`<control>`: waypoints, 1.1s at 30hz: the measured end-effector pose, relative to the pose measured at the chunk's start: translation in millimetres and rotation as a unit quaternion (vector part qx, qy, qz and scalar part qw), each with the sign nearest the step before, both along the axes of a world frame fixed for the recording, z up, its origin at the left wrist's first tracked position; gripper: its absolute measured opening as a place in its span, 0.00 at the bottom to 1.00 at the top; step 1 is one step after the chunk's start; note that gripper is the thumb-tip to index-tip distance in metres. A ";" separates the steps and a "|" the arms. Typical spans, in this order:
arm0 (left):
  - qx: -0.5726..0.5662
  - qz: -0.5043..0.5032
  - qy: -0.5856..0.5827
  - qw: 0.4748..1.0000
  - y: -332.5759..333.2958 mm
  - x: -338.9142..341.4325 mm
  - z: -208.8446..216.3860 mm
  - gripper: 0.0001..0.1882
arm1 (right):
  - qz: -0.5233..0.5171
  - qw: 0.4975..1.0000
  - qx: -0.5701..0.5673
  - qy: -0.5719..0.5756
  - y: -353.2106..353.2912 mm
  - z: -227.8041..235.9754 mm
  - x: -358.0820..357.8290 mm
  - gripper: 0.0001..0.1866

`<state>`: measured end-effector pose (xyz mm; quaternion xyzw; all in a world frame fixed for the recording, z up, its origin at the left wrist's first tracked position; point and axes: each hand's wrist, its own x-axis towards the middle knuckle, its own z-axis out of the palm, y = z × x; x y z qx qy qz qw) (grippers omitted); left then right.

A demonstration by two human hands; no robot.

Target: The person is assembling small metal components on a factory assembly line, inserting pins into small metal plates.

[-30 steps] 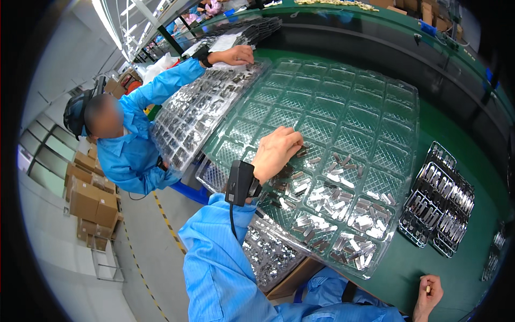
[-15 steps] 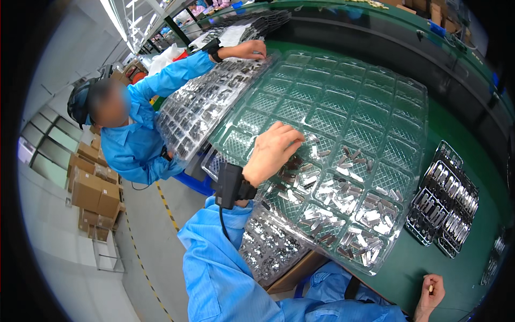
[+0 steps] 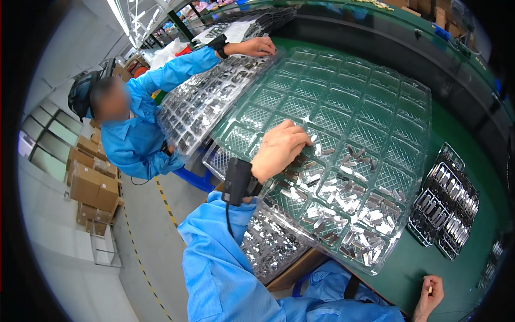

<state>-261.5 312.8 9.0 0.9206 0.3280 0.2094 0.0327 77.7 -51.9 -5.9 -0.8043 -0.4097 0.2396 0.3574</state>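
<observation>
My left hand (image 3: 281, 149), fingers curled together and pointing down, hovers over a large clear plastic tray (image 3: 357, 137) with many compartments. Its fingertips are near small shiny metal pieces (image 3: 343, 196) spread in the tray's near compartments; whatever they pinch is hidden. The far compartments show a bare crosshatched floor. At the lower right, my right hand (image 3: 430, 294) is closed, with a small pale yellow piece (image 3: 430, 289) showing between its fingers. A dark strapped device (image 3: 236, 181) sits on my left wrist.
Black racks of metal strips (image 3: 448, 201) lie right of the tray on the green table (image 3: 407, 257). Another filled tray (image 3: 273, 241) sits lower, beside a cardboard edge. On the left, a co-worker in blue (image 3: 137, 129) touches a filled tray (image 3: 212, 102). Cartons (image 3: 94, 185) stand on the floor.
My left hand has shifted slightly to the right over the tray. The co-worker's raised hand has moved a little to the right along their tray's edge. My right hand stays closed.
</observation>
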 end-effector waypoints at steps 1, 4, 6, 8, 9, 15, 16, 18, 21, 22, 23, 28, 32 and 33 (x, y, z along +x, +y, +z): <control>-0.028 0.000 -0.018 0.999 -3.8 -3.8 1.8 0.06 | 0.007 1.000 -0.004 -0.011 0.0 -0.4 1.0 0.06; -0.030 0.028 -0.080 0.996 -7.1 -15.8 6.8 0.05 | 0.003 1.000 -0.006 -0.006 -0.9 -2.6 2.5 0.06; -0.032 0.057 -0.067 0.996 -14.9 -24.5 14.6 0.04 | 0.006 1.000 0.000 -0.009 0.7 -2.8 2.0 0.06; -0.040 0.061 -0.006 0.997 -22.7 -31.3 18.7 0.04 | 0.005 1.000 0.007 -0.015 -0.2 -10.7 5.1 0.06; -0.040 0.041 -0.010 0.998 -25.4 -32.2 15.3 0.04 | -0.009 0.999 0.048 -0.015 -2.8 -25.7 12.2 0.05; -0.037 0.031 0.043 0.998 -42.6 -26.9 19.8 0.05 | -0.021 0.996 0.079 0.018 -5.4 -33.9 15.8 0.08; -0.036 0.026 0.059 0.997 -41.6 -24.9 20.1 0.05 | -0.020 0.997 0.073 0.022 -5.3 -31.9 15.7 0.08; -0.044 0.024 0.057 0.997 -40.6 -26.0 17.3 0.05 | -0.006 0.999 0.037 0.008 1.2 -9.0 4.7 0.06; -0.061 0.014 0.060 0.996 -38.1 -27.8 18.6 0.06 | 0.005 1.000 -0.003 -0.001 2.0 -2.0 0.4 0.06; -0.071 0.010 0.065 0.995 -37.3 -27.5 19.4 0.06 | 0.004 1.000 -0.008 0.005 0.2 -2.3 1.8 0.07; -0.071 0.009 0.064 0.995 -36.2 -27.2 19.6 0.06 | 0.003 1.000 -0.007 0.004 -2.2 -8.1 5.7 0.07; -0.044 -0.001 0.067 0.997 -35.8 -23.1 17.3 0.06 | -0.025 0.998 0.050 0.013 -5.2 -28.8 13.6 0.08; -0.034 0.006 0.069 0.997 -38.5 -24.3 15.2 0.06 | -0.019 0.997 0.076 0.016 -5.0 -35.1 15.2 0.07; -0.031 0.009 0.075 0.997 -40.0 -24.9 16.0 0.07 | -0.022 0.997 0.071 0.024 -4.9 -35.7 15.2 0.07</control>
